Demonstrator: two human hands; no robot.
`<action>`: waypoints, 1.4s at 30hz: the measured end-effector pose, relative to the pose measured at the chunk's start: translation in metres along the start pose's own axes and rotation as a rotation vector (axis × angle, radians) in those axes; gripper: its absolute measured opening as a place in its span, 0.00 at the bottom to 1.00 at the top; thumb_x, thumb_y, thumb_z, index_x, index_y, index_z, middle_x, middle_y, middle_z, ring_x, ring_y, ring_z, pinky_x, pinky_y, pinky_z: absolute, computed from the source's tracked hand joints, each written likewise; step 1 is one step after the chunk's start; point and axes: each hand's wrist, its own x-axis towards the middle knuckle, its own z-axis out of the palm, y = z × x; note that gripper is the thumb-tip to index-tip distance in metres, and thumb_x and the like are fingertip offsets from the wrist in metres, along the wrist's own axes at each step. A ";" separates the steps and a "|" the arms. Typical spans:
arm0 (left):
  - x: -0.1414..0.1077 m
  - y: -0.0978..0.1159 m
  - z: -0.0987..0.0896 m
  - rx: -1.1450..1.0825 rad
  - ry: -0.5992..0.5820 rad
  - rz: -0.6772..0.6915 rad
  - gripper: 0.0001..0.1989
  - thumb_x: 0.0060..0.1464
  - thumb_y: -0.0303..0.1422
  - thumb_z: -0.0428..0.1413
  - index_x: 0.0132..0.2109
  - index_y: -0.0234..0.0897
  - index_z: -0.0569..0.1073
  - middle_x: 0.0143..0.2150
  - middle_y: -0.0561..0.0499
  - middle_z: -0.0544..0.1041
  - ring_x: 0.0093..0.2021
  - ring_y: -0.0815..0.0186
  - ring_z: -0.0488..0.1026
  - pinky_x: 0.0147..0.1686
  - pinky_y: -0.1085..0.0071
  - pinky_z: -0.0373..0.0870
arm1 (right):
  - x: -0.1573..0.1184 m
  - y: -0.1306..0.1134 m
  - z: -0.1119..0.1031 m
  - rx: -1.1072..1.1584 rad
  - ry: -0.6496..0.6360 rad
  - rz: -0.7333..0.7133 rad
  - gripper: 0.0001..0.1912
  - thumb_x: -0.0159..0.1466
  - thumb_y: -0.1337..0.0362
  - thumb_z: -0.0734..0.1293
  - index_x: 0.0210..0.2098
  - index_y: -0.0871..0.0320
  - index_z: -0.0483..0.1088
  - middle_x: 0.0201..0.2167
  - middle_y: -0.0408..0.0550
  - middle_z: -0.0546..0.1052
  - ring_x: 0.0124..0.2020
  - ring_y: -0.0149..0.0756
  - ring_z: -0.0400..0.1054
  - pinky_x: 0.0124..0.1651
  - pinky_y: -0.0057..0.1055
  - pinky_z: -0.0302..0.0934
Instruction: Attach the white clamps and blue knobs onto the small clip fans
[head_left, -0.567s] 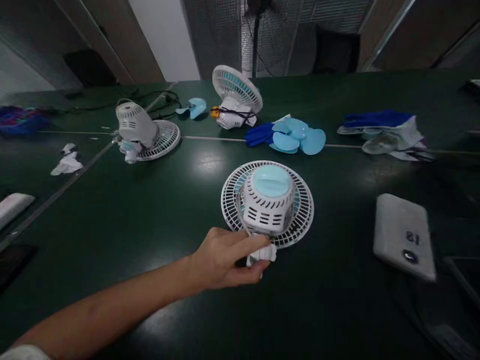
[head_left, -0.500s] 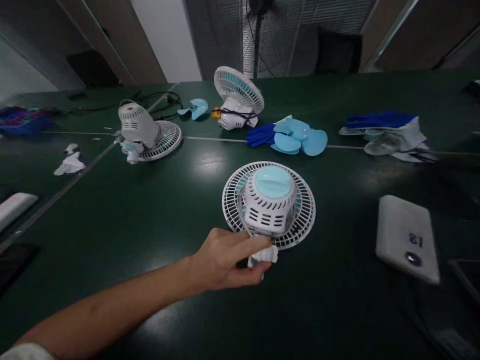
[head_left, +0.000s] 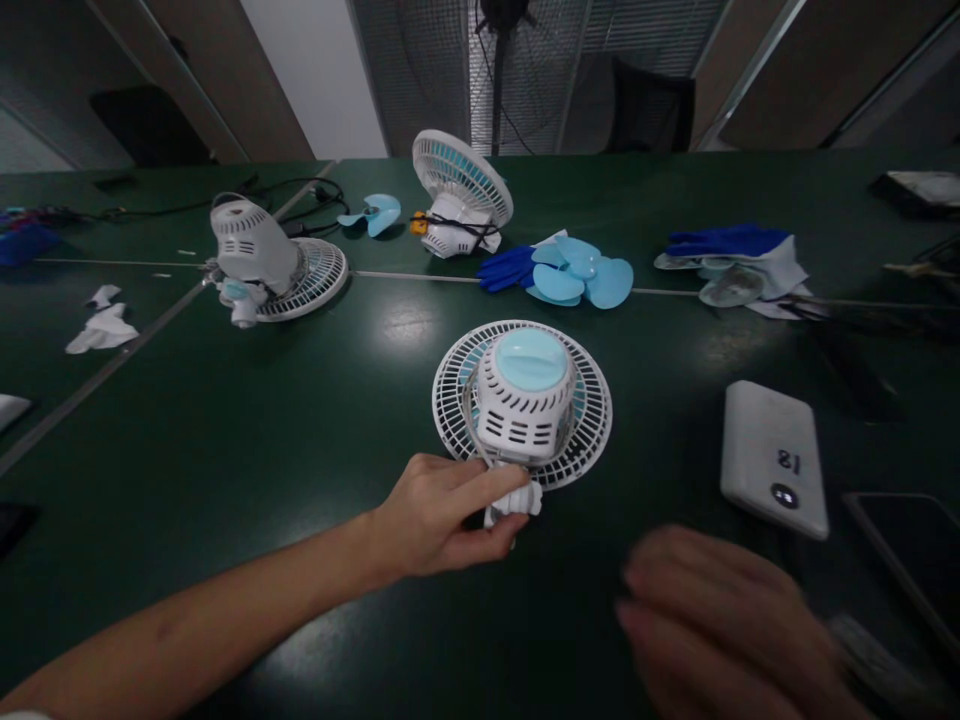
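Nearest fan (head_left: 525, 410) on table (head_left: 337, 420), loose blade (head_left: 589, 270) behind, power bank (head_left: 769, 450) to right.

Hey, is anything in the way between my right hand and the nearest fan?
Nothing visible stands between your right hand and the fan. The white device lies right of that path; your left hand grips the white part at the fan's near side.

From my end this reads as an office-like room, going by the blinds (head_left: 637, 28), the dark chair (head_left: 652, 112) and the pale wall (head_left: 315, 75) beyond the long green table (head_left: 247, 430). I'd call the table itself a workbench, since I see fans (head_left: 525, 415), loose blades (head_left: 581, 270) and gloves (head_left: 727, 243) spread over it.
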 end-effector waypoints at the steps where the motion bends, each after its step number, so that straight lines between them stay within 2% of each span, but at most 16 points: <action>1: -0.001 0.000 0.001 0.004 0.005 0.000 0.19 0.62 0.32 0.59 0.58 0.35 0.68 0.29 0.56 0.75 0.22 0.72 0.69 0.21 0.75 0.66 | 0.023 0.005 0.009 -0.023 -0.015 -0.052 0.15 0.68 0.64 0.69 0.54 0.48 0.73 0.53 0.47 0.77 0.50 0.37 0.73 0.53 0.34 0.70; 5: -0.001 -0.002 0.003 0.013 0.012 0.011 0.20 0.61 0.33 0.60 0.58 0.35 0.68 0.29 0.56 0.75 0.23 0.71 0.70 0.22 0.75 0.67 | 0.084 0.012 0.031 -0.111 -0.032 -0.257 0.17 0.64 0.72 0.71 0.53 0.62 0.73 0.45 0.51 0.81 0.41 0.33 0.77 0.46 0.29 0.72; 12: 0.000 -0.002 0.004 -0.020 0.021 0.003 0.18 0.62 0.33 0.58 0.57 0.35 0.68 0.29 0.56 0.75 0.22 0.72 0.70 0.22 0.77 0.67 | 0.090 0.003 0.027 -0.092 -0.047 -0.191 0.13 0.68 0.71 0.70 0.52 0.62 0.72 0.44 0.51 0.82 0.41 0.33 0.78 0.45 0.28 0.71; 15: 0.000 -0.002 0.003 -0.012 0.017 0.003 0.18 0.62 0.33 0.58 0.57 0.35 0.69 0.28 0.56 0.75 0.22 0.73 0.69 0.21 0.77 0.66 | 0.095 -0.010 0.030 0.042 -0.084 0.039 0.06 0.71 0.66 0.65 0.45 0.59 0.74 0.39 0.48 0.82 0.36 0.33 0.78 0.38 0.27 0.70; 17: 0.001 -0.002 0.003 -0.005 0.022 0.009 0.18 0.61 0.32 0.59 0.57 0.34 0.69 0.27 0.56 0.75 0.21 0.73 0.69 0.21 0.77 0.66 | 0.102 -0.022 0.032 0.238 -0.148 0.373 0.11 0.73 0.60 0.62 0.38 0.57 0.73 0.30 0.45 0.80 0.29 0.31 0.76 0.30 0.26 0.68; 19: 0.002 -0.001 0.003 0.009 0.033 0.019 0.17 0.61 0.31 0.59 0.56 0.35 0.70 0.28 0.56 0.75 0.21 0.72 0.69 0.20 0.77 0.66 | 0.106 -0.033 0.034 0.471 -0.325 0.761 0.19 0.75 0.55 0.58 0.33 0.57 0.70 0.18 0.39 0.73 0.16 0.28 0.68 0.19 0.23 0.60; 21: 0.002 -0.001 0.003 0.017 0.039 0.022 0.17 0.61 0.31 0.59 0.56 0.35 0.70 0.28 0.56 0.75 0.21 0.72 0.69 0.20 0.77 0.66 | 0.107 -0.039 0.035 0.579 -0.405 0.934 0.23 0.75 0.52 0.55 0.31 0.57 0.69 0.13 0.36 0.68 0.11 0.26 0.61 0.13 0.22 0.54; 23: 0.002 0.000 0.002 0.008 0.039 0.014 0.17 0.61 0.31 0.59 0.56 0.35 0.70 0.29 0.56 0.76 0.21 0.72 0.69 0.21 0.76 0.66 | 0.103 -0.040 0.035 0.472 -0.288 0.828 0.18 0.74 0.54 0.58 0.35 0.58 0.71 0.19 0.40 0.74 0.14 0.27 0.66 0.16 0.23 0.58; 26: 0.000 -0.002 0.002 -0.018 0.028 0.011 0.18 0.61 0.32 0.59 0.57 0.36 0.69 0.29 0.56 0.76 0.22 0.72 0.69 0.21 0.77 0.67 | 0.093 -0.030 0.032 0.079 -0.038 0.318 0.10 0.70 0.63 0.65 0.49 0.59 0.73 0.38 0.49 0.82 0.29 0.31 0.77 0.28 0.24 0.69; 28: -0.001 -0.003 0.002 -0.030 0.021 0.014 0.19 0.62 0.32 0.59 0.58 0.36 0.68 0.30 0.56 0.76 0.22 0.72 0.70 0.22 0.77 0.68 | 0.088 -0.022 0.031 -0.064 -0.048 0.029 0.12 0.68 0.67 0.68 0.52 0.59 0.73 0.43 0.50 0.82 0.39 0.33 0.79 0.40 0.25 0.72; 30: -0.002 -0.004 0.002 -0.037 0.013 0.012 0.19 0.62 0.33 0.59 0.58 0.36 0.68 0.30 0.55 0.77 0.23 0.72 0.71 0.22 0.77 0.69 | 0.087 -0.017 0.031 -0.089 -0.039 -0.045 0.11 0.69 0.68 0.67 0.51 0.59 0.74 0.43 0.49 0.83 0.41 0.33 0.79 0.44 0.25 0.72; 32: -0.002 -0.004 0.001 -0.039 0.004 0.010 0.18 0.63 0.33 0.58 0.58 0.36 0.68 0.30 0.55 0.77 0.23 0.72 0.71 0.22 0.77 0.69 | 0.089 -0.018 0.033 0.001 -0.031 0.059 0.07 0.72 0.66 0.65 0.46 0.58 0.75 0.40 0.49 0.83 0.39 0.33 0.79 0.41 0.25 0.72; 34: -0.001 -0.004 0.000 -0.031 -0.007 0.017 0.18 0.63 0.34 0.58 0.58 0.36 0.68 0.30 0.55 0.77 0.23 0.72 0.71 0.22 0.77 0.69 | 0.094 -0.024 0.036 0.208 -0.082 0.323 0.12 0.73 0.60 0.62 0.38 0.57 0.74 0.31 0.46 0.81 0.30 0.31 0.77 0.31 0.25 0.69; 38: 0.001 -0.002 -0.001 -0.002 -0.002 0.021 0.17 0.63 0.34 0.57 0.57 0.37 0.69 0.30 0.55 0.77 0.22 0.72 0.71 0.21 0.77 0.68 | 0.099 -0.034 0.041 0.742 -0.421 0.930 0.25 0.75 0.48 0.53 0.30 0.56 0.66 0.13 0.37 0.68 0.10 0.28 0.60 0.11 0.23 0.52; 40: 0.001 -0.002 -0.001 -0.001 -0.003 0.022 0.17 0.63 0.33 0.58 0.57 0.37 0.69 0.30 0.55 0.77 0.22 0.72 0.71 0.20 0.77 0.67 | 0.097 -0.033 0.040 0.700 -0.413 0.902 0.24 0.75 0.48 0.54 0.34 0.57 0.68 0.16 0.39 0.72 0.11 0.28 0.62 0.12 0.23 0.55; 42: 0.001 -0.002 0.000 -0.006 0.000 0.027 0.18 0.62 0.33 0.58 0.57 0.37 0.68 0.29 0.56 0.76 0.22 0.72 0.70 0.20 0.76 0.66 | 0.092 -0.026 0.039 0.413 -0.259 0.600 0.19 0.74 0.51 0.58 0.43 0.59 0.72 0.28 0.47 0.80 0.19 0.30 0.71 0.21 0.25 0.65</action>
